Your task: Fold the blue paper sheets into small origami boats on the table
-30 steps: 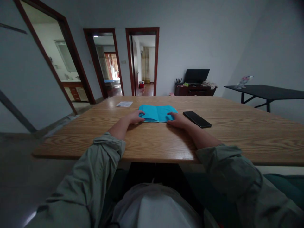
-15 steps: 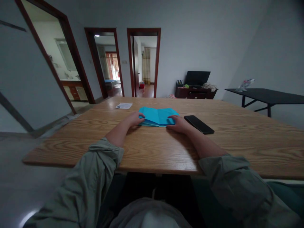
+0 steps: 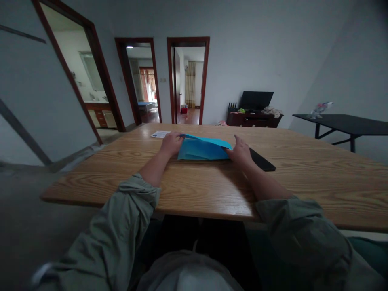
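Observation:
A folded sheet of bright blue paper [image 3: 203,150] lies near the middle of the wooden table [image 3: 194,190]. Its upper layer is lifted, so the shaded inside of the fold faces me. At the left end of that raised edge, my left hand [image 3: 172,144] pinches the paper. My right hand [image 3: 240,153] grips the right end, with one finger sticking up off the sheet. The lower layer still rests on the tabletop. Just right of my right hand lies a black phone [image 3: 263,160], partly covered by that hand.
A small white printed card [image 3: 160,134] lies beyond my left hand. Against the far wall, a dark cabinet [image 3: 254,119] carries a television [image 3: 257,100]. A black table [image 3: 348,122] with a clear plastic item on it stands at the right.
Both hands have raised the near edge of the paper's upper layer, opening the fold towards me. My right index finger has come up off the sheet. The view has shifted slightly left.

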`<control>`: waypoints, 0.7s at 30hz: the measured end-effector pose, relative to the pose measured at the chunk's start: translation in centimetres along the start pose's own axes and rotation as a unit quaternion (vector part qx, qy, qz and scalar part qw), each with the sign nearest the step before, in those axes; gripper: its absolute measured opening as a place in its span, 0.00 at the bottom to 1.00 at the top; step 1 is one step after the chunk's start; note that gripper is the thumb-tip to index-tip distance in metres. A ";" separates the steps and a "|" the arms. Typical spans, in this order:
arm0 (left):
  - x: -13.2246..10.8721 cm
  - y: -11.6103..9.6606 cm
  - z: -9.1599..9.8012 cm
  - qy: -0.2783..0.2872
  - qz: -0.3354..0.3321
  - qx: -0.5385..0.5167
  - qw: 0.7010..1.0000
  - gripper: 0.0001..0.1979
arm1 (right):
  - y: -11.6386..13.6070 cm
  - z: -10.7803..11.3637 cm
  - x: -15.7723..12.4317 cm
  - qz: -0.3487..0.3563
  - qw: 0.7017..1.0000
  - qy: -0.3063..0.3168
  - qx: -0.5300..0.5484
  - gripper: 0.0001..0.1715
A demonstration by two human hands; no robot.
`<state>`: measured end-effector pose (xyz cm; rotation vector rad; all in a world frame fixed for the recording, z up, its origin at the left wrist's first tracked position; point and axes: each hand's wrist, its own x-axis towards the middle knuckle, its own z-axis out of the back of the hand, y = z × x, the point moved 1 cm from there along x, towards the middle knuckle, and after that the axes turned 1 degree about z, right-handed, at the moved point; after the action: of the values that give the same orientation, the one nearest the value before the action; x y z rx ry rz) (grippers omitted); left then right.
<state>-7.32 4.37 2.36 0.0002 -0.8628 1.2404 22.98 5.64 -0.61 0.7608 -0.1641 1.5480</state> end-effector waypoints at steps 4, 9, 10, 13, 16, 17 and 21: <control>0.2 0.1 0.8 -0.090 -0.013 0.004 0.996 0.15 | 0.6 1.0 0.0 -0.015 0.995 -0.065 0.069 0.51; 0.3 -0.1 1.5 -0.154 -0.039 -0.019 0.987 0.15 | 1.6 2.2 -0.6 -0.099 0.981 0.052 0.157 0.44; 0.2 -0.1 1.7 -0.165 -0.039 -0.020 0.985 0.14 | 1.8 2.3 -1.0 -0.096 0.974 0.115 0.167 0.41; 0.0 -0.3 1.9 -0.190 -0.039 -0.027 0.981 0.12 | 3.0 1.8 -2.3 -0.018 0.945 0.295 0.142 0.32; 0.0 -0.5 1.8 -0.198 -0.051 -0.045 0.978 0.10 | 4.5 0.7 -3.2 0.086 0.942 0.321 0.046 0.23; 0.1 -0.6 1.8 -0.195 -0.053 -0.051 0.978 0.09 | 4.9 0.2 -3.3 0.104 0.946 0.307 0.023 0.22; 0.2 -1.0 1.5 -0.164 -0.068 -0.068 0.982 0.07 | 6.4 -1.8 -2.6 0.160 0.949 0.268 -0.039 0.26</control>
<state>-7.38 3.45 3.96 0.1553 -1.2141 1.0664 16.23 3.48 -1.31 0.2354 0.0596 1.9898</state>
